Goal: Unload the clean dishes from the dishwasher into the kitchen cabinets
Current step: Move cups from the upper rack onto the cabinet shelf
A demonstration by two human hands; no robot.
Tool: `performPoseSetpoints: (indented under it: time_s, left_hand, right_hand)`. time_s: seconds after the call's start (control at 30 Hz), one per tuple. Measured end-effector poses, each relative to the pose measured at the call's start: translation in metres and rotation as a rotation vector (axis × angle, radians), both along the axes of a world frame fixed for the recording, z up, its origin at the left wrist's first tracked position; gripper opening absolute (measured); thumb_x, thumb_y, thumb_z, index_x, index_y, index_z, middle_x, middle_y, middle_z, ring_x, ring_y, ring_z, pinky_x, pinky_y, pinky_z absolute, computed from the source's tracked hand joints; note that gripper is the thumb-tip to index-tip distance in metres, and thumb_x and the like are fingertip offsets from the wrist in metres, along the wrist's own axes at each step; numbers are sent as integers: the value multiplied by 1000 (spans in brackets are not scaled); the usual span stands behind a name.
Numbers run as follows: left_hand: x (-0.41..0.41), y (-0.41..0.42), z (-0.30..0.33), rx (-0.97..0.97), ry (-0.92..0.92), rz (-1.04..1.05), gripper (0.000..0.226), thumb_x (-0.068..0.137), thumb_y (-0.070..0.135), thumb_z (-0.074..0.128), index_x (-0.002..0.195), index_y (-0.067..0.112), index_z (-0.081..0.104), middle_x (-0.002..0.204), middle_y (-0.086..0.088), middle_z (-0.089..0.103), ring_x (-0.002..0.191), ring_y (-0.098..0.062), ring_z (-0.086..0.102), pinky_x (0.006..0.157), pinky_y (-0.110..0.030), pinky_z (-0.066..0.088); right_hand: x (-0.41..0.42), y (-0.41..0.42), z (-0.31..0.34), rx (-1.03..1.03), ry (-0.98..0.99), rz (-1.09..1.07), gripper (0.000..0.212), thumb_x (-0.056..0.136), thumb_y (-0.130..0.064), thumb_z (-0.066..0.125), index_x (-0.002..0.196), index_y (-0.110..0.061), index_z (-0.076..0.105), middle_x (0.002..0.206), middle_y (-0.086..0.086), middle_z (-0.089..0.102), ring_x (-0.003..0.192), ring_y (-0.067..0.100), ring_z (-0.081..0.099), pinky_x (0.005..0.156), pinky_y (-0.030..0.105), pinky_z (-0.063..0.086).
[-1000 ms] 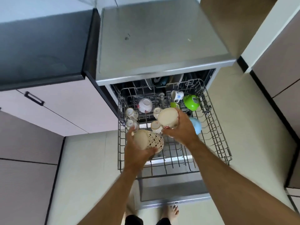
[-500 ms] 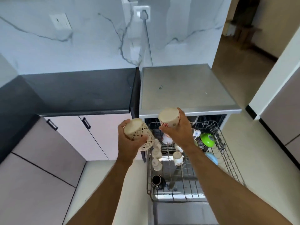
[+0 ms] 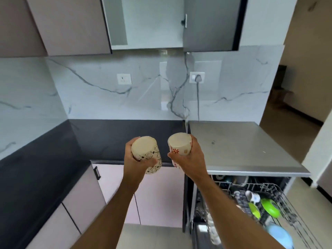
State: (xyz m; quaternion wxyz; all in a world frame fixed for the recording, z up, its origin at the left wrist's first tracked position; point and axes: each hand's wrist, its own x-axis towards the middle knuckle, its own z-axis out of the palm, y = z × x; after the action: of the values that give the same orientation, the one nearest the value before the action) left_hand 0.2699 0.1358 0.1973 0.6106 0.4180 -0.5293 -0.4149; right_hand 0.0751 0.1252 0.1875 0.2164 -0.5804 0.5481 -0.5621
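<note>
My left hand [image 3: 134, 161] grips a cream cup with a black diamond pattern [image 3: 146, 152], held base-up over the edge of the black counter. My right hand [image 3: 190, 159] grips a cream cup with red flowers [image 3: 179, 146], also base-up, close beside the first. The dishwasher's upper rack [image 3: 280, 191] is pulled out at the lower right and holds a white mug [image 3: 253, 196], green bowls [image 3: 269, 207], a blue bowl [image 3: 278, 234] and several small cups. An upper cabinet [image 3: 149, 24] stands open above the backsplash, its visible interior bare.
The black counter [image 3: 107, 137] runs left of the dishwasher's steel top [image 3: 239, 148]. The open cabinet door [image 3: 210, 24] hangs above the steel top. Pink lower cabinets [image 3: 154, 194] sit under the counter. A plugged wall socket [image 3: 197, 77] is on the marble backsplash. A doorway opens at the right.
Both hands have lifted the two cups out of the rack and up over the counter. My view has swung upward, bringing the open upper cabinet into sight.
</note>
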Motion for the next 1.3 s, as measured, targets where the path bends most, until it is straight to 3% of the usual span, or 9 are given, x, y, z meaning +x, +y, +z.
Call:
performPoseSetpoints:
  time_s: [0.2,0.3,0.43,0.53,0.6,0.83,1.07,1.23,1.3]
  left_hand:
    - [73,-19,54,-48,-11,82,88,45,12,84,120,37,47,114,0,60,108,-23,60,83,-49,58]
    - [96,-29,74,-83,-29,194,77,50,23,91,111,44,48,107,9,63,103,-15,63,87,-46,57]
    - [113,-53,95,-84,-36,284,88,60,23,93,128,41,39,112,16,58,103,-6,60,86,-32,54]
    - [121,-81,103,-63,-83,331,74,57,34,93,119,34,52,105,13,66,99,-10,64,86,-38,58]
    - [121,-102,107,-70,-100,344,68,58,33,93,114,36,55,100,14,67,96,-9,65,84,-38,59]
    - [93,-193,141,-142,-78,316,76,53,38,93,117,36,52,104,13,67,100,-11,65,86,-41,58]
    - [56,-280,187,-200,-46,281,70,63,27,92,120,28,52,106,10,66,101,-10,65,78,-33,59]
    - [44,-337,215,-205,64,288,69,61,31,92,117,27,53,103,8,68,98,-12,66,83,-42,59]
    - [43,-361,228,-221,84,284,71,59,36,92,118,28,54,104,8,69,99,-13,67,83,-44,59]
  right_hand:
    - [76,-30,51,-50,-63,2,91,52,-57,85,130,-36,44,119,-8,59,106,13,60,83,39,60]
    - [100,-43,76,-99,-66,32,79,58,-46,89,124,-40,46,113,-14,61,101,7,62,80,30,59]
    - [121,-69,106,-105,-78,54,80,66,-37,90,131,-36,42,109,-20,59,94,-1,59,68,12,49]
    - [127,-95,126,-110,-104,56,76,68,-37,89,129,-36,42,106,-20,59,89,-3,58,65,11,45]
    - [126,-117,136,-118,-120,56,75,69,-36,88,129,-35,42,107,-17,60,91,0,59,65,13,46]
    - [104,-209,164,-187,-119,23,79,66,-42,88,131,-35,42,108,-17,60,93,5,60,65,15,47]
    - [76,-296,198,-246,-116,56,81,69,-40,88,135,-28,42,114,-10,59,97,8,60,65,13,48]
    - [61,-343,226,-273,-130,58,78,68,-37,89,131,-26,45,108,-12,60,92,1,60,55,6,46]
    - [60,-364,239,-291,-135,42,76,65,-39,89,129,-26,48,108,-13,63,93,2,62,58,8,48]
